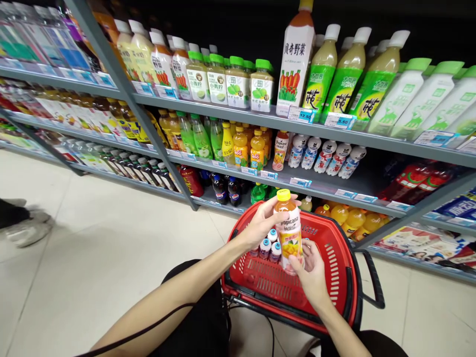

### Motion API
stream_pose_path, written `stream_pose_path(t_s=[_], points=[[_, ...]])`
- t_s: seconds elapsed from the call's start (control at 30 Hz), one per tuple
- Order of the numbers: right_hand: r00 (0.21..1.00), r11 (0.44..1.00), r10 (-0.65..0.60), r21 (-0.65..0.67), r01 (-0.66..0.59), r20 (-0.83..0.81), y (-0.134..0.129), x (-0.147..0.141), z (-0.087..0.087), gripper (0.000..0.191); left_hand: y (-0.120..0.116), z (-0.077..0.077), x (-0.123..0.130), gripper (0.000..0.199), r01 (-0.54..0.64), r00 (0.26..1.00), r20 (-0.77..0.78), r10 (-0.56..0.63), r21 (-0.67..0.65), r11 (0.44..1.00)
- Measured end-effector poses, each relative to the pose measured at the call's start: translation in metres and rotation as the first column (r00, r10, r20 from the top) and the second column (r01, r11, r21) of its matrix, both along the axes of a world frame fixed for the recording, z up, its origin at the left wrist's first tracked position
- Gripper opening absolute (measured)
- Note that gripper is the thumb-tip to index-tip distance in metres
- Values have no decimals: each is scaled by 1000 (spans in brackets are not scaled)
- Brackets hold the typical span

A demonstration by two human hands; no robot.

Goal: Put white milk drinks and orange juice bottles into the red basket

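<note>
Between my two hands is a juice bottle [290, 238] with a yellow cap and a white Tropicana label showing yellow fruit. My left hand [266, 220] wraps its upper part from the left, thumb across the label. Lower down, my right hand [310, 265] grips the base from the right. The bottle is held nearly upright above a red shopping basket [260, 277]. Several small bottles [269, 245] with white and blue caps stand inside the basket, partly hidden behind the held bottle and my hands.
Ahead runs a shelf unit [223, 106] stocked with drinks. Its middle level holds one similar Tropicana bottle [280, 151] beside small white bottles [312, 152]. The basket's black handle [372, 282] sticks out rightward. Another person's shoe [29, 230] is on the tiled floor [111, 238] at far left.
</note>
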State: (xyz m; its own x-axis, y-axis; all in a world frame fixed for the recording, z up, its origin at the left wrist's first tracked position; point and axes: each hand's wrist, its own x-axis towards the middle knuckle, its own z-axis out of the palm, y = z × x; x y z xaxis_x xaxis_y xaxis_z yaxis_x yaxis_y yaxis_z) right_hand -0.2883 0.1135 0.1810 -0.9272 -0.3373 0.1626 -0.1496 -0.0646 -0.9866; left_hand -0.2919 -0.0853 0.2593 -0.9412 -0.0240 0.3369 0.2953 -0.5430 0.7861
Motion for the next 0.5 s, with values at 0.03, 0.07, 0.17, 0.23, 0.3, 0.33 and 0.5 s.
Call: stream_pose_path(t_s=[0.03,0.07,0.17,0.23,0.3,0.33,0.5], points=[[997,998,45,-47,-42,67,1,0,1,46,-1,1,0,47,-6,1000,1,6,10,1000],[986,992,102,-90,-91,134,1,1,2,45,-2,2,0,46,-6,1000,-2,7,24,1000],[921,955,264,-208,-210,286,3,2,5,43,-5,2,1,41,10,1000,-21,-9,59,998],[868,926,350,-270,-264,352,3,4,7,41,-8,2,2,38,57,998,-40,-54,60,997],[808,894,427,-324,-309,407,1,7,8,43,-9,2,3,39,107,993,-54,-105,33,994],[784,882,452,-344,-322,426,1,8,9,44,-10,2,3,41,125,991,-59,-124,23,992],[824,905,403,-310,-292,398,0,7,11,42,-12,2,4,47,108,990,-88,-109,-7,994]])
